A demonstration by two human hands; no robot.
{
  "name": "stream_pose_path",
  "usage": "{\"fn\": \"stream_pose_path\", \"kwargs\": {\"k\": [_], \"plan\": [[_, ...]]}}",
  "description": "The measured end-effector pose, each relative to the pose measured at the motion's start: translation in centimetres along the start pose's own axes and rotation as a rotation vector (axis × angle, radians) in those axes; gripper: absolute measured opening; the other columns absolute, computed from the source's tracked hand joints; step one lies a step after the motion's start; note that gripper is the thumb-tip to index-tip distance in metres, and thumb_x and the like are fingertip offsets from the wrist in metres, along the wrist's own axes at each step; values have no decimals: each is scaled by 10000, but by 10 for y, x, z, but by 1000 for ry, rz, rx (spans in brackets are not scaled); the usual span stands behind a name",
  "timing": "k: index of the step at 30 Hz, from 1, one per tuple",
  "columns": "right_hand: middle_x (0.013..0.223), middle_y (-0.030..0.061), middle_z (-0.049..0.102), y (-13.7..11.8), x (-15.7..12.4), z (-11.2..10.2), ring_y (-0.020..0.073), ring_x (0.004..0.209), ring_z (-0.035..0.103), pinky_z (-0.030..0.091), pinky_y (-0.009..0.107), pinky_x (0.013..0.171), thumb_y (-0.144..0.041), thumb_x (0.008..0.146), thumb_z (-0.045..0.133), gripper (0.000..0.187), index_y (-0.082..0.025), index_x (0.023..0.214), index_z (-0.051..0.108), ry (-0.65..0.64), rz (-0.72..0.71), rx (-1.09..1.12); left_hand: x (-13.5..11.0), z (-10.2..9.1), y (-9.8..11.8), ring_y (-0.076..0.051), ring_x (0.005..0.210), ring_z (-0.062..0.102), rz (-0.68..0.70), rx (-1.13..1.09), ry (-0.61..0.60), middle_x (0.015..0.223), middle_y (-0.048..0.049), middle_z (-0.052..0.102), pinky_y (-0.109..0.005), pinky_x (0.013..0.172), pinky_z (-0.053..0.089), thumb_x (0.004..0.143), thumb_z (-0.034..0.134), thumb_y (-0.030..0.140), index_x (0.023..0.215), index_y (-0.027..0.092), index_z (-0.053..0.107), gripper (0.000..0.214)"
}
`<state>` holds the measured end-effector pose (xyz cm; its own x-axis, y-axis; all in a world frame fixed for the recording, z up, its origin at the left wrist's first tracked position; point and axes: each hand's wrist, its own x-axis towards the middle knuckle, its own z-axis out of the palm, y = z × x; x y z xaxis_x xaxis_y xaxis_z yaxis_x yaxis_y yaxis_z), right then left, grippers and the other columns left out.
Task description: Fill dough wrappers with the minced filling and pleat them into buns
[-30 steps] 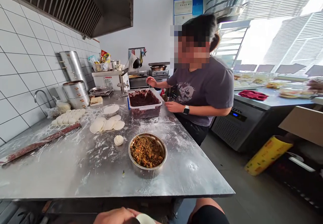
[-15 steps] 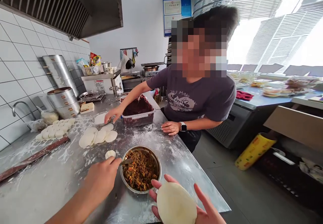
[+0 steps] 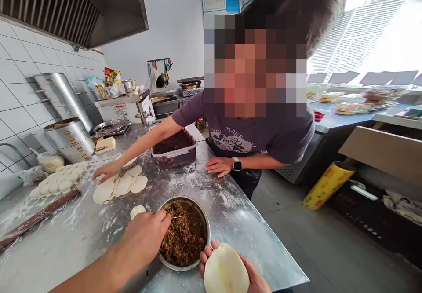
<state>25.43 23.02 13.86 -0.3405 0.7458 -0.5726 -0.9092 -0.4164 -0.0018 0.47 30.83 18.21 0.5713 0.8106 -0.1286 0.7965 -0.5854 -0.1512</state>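
Shifted since half a sec. earlier: L hand [image 3: 145, 236], farther in over the filling bowl [image 3: 200, 216]; co-worker's R hand [image 3: 108, 170], from flour dish [image 3: 131, 162] to far-left edge of wrapper pile [image 3: 121, 184] (contact w/ it can't be told). R hand [image 3: 253, 277], fingers now more curled.

Clock positions below are taken abt. bowl centre. L hand, 9 o'clock: narrow grip, fingers closed on slim utensil [image 3: 176, 217], its blade over the brown filling [image 3: 183, 240]; whether blade touches is unclear. R hand, 4 o'clock, just beside rim: palm up, cupped, holding one round dough wrapper [image 3: 226, 269], w/ faint yellowish mark near its middle.

Pleated bun [image 3: 137, 210] on bench [image 3: 247, 240], 10 o'clock, partly behind L hand. Wrapper pile farther out, same hr., pcs. overlapping. Dough pcs. [image 3: 59, 179] beyond, approx. 10 o'clock, in rows; red-brown rod [image 3: 39, 219] at 9 o'clock. Tub [image 3: 176, 153] w/ dark paste, 12 o'clock. Co-worker's L hand [image 3: 220, 166], 1 o'clock, on floury bench, watch [image 3: 236, 164] at wrist.
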Motion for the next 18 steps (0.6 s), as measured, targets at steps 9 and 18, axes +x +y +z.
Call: {"fn": "stream_pose_path", "kwargs": {"k": [9,18], "plan": [[957,203,821,8,7,-5,316,957,773,608,409,923,-355,799,636,367,-64,909,829,-38,-74,-80,-7,-14,21,-194,794,688,-2,-250,1,1047,-42,710,-334,699,481,997,364,163,1169,273,687,382],[857,159,812,7,0,-2,301,855,765,622,376,806,-395,753,743,364,-108,970,794,59,-269,-179,4,-22,-1,-182,878,661,-179,-835,-114,993,3,778,-289,788,440,838,615,295,937,278,810,220]]}}
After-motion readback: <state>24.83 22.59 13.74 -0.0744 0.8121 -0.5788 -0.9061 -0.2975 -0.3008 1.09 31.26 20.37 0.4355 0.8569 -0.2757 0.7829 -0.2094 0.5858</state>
